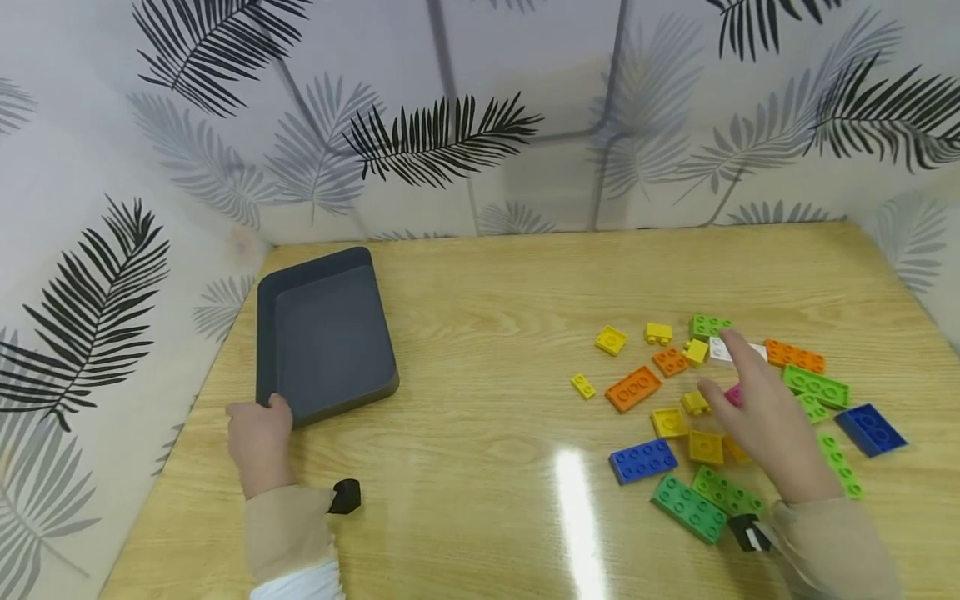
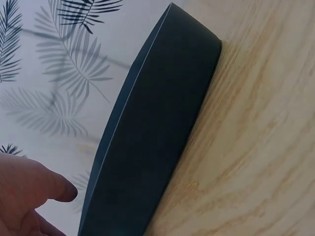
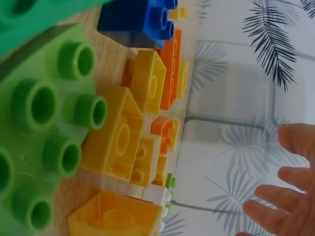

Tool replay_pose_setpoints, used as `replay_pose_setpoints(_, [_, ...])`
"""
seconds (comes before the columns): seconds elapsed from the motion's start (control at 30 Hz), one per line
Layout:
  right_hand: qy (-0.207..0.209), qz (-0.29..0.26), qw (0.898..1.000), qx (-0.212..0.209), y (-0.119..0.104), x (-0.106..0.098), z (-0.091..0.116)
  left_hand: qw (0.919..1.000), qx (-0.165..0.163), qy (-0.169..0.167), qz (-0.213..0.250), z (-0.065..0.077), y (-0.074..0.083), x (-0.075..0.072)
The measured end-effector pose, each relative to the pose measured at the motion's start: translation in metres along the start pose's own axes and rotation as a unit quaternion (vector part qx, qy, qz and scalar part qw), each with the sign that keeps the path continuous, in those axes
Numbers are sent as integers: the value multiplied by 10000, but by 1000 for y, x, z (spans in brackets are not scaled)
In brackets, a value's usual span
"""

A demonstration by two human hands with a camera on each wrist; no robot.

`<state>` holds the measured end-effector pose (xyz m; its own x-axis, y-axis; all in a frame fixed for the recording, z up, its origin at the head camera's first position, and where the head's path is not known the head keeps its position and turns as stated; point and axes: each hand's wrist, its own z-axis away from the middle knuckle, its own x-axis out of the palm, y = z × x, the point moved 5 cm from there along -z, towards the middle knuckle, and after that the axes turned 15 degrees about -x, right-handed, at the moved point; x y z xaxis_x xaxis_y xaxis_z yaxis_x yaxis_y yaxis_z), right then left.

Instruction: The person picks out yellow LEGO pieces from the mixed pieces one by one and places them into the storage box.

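My left hand (image 1: 258, 442) is at the near left corner of a dark grey rectangular tray (image 1: 333, 342). In the left wrist view its thumb (image 2: 61, 189) is extended close to the rim, beside the tray's outer wall (image 2: 152, 113). My right hand (image 1: 776, 417) hovers above scattered toy building bricks, fingers spread and holding nothing. Beneath and around it lie a white brick (image 1: 720, 352), yellow bricks (image 1: 706, 447) and a pink brick partly hidden by the hand. In the right wrist view the relaxed fingers (image 3: 278, 199) stand apart from the bricks.
A blue brick (image 1: 643, 461) and green bricks (image 1: 688, 508) lie at the near side of the pile. Orange bricks (image 1: 633, 388), a small yellow brick (image 1: 582, 386) and another blue brick (image 1: 870, 429) lie around it. Leaf-patterned cloth (image 1: 480, 192) hangs behind the wooden table (image 1: 480, 333).
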<state>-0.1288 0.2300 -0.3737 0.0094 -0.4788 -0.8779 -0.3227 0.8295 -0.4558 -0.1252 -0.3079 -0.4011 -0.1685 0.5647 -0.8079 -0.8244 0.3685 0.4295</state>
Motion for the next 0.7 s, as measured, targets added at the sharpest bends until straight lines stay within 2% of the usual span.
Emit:
replay_pose_setpoints(0.27, [-1068,-248,9939,118,-4,14,-9,9995,-140,-276,101,-2,-4,5])
replay_pose_setpoints(0.5, [-1561,-120,9873,-268,-14,29,-22,9999,-55,-6,125,-6,-3,7])
replay_pose_setpoints(0.7, [-2108,-96,9758,-571,-18,43,-19,9997,72,82,211,-10,-1,12])
